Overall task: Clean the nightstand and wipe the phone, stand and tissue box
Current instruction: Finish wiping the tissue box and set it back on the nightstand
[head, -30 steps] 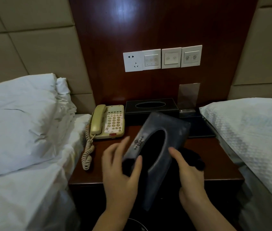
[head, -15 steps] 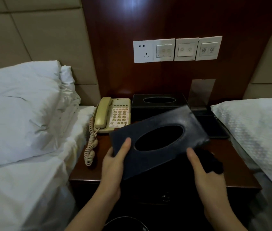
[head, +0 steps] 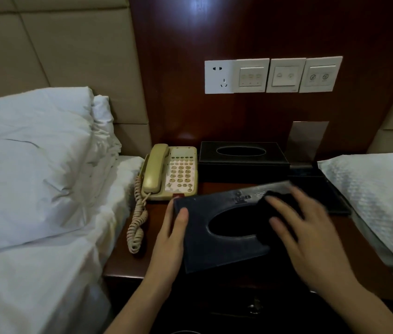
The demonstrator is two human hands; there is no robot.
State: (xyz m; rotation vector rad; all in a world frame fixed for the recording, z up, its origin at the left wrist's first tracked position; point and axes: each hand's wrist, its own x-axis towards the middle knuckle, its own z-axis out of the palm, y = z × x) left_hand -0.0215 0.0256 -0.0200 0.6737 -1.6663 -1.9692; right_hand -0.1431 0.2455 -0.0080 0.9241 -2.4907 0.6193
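- Across the tabletop (head: 128, 266) front, the tissue box cover (head: 205, 247) lies with its long axis running left-right, between both hands.
- Left hand (head: 171, 235) pinches its left edge, thumb on top.
- Right hand (head: 308, 230), fingers spread, presses a dark cloth (head: 275, 201) onto the right end, so I'd guess it wipes leftward.

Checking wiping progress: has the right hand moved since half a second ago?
Yes. The right hand has gone from under the tissue box cover's near right corner up onto its top, toward the phone, pressing a dark cloth.
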